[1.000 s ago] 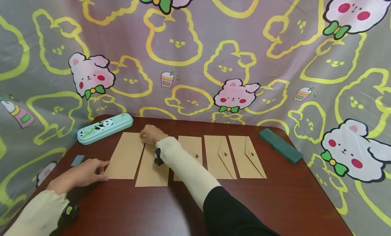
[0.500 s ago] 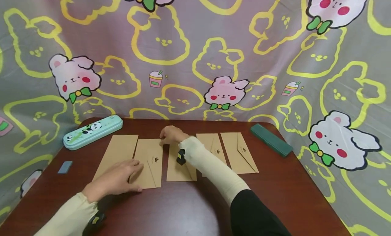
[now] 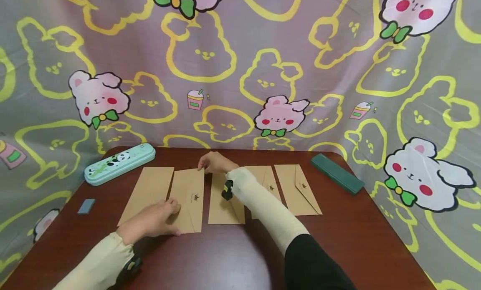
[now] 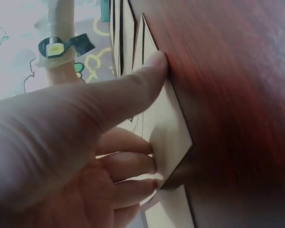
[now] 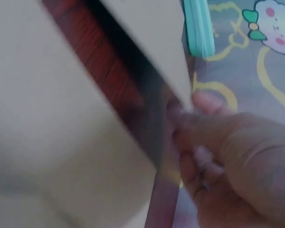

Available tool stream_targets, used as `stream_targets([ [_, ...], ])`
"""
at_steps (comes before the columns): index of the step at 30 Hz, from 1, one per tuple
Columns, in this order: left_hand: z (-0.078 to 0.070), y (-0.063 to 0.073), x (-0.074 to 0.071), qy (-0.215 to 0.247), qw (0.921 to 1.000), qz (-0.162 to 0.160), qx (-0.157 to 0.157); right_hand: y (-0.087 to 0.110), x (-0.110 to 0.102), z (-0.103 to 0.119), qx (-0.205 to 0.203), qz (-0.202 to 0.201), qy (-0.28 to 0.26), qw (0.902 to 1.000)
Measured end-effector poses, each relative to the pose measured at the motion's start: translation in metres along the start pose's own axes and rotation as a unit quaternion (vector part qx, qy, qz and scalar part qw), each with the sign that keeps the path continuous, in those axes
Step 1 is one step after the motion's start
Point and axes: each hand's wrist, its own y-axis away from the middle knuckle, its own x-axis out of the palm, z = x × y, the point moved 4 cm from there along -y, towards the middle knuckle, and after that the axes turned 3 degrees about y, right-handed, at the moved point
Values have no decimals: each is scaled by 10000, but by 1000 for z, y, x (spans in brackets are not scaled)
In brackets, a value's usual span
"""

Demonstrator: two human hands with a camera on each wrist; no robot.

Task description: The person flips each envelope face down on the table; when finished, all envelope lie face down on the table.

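Several tan paper envelopes lie side by side. The second envelope [image 3: 191, 190] from the left has a crown mark and a folded flap. At its far right corner, my right hand [image 3: 216, 162] pinches the paper between thumb and fingers; in the right wrist view this envelope [image 5: 147, 42] stands off the table there. My left hand [image 3: 154, 220] holds the near left corner. In the left wrist view the thumb [image 4: 154, 71] lies along the near edge of the envelope [image 4: 168, 123], with the fingers [image 4: 133, 164] bent at its left side.
Left of them lies another envelope [image 3: 150, 185], with more envelopes [image 3: 298, 190] to the right. A mint pencil case [image 3: 120, 164] with pandas sits at the back left, near a small blue-grey block [image 3: 86, 206]. At the back right lies a dark green case [image 3: 336, 173].
Both hands have moved right, the left from the first envelope to the second. The right hand has gone from the second envelope's far left to its far right corner; that envelope has tilted slightly.
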Motion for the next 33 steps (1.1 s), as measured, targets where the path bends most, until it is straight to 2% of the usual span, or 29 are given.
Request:
stream_targets([
  [4,1,2,3,246,9996,139,-71,3,-6,-8,-638,-139,-409,9970],
  [7,2,3,3,462,9989,117,-45,3,-12,-10,-891,-150,-754,9931],
  [10,1,2,1,735,9971,-27,201,3,-19,-10,-999,-59,-1324,9861],
  [14,-1,2,-2,1210,9905,-155,636,4,-27,-7,-1049,104,-2289,9677],
  [16,-1,3,-1,1488,9856,-141,791,5,-29,-4,-1099,189,-2591,9594],
  [19,0,6,2,1764,9800,-169,911,4,-27,3,-1152,226,-2796,9529],
  [22,0,8,4,1878,9770,-291,963,2,-23,8,-1146,156,-2794,9532],
  [28,-1,10,9,2147,9706,-402,1009,0,-18,15,-1076,-55,-2479,9628],
  [31,-1,13,8,1785,9790,-679,715,0,-17,16,-983,-81,-2428,9650],
  [33,-2,16,2,1526,9817,-1011,516,1,-17,17,-949,-52,-2447,9649],
])
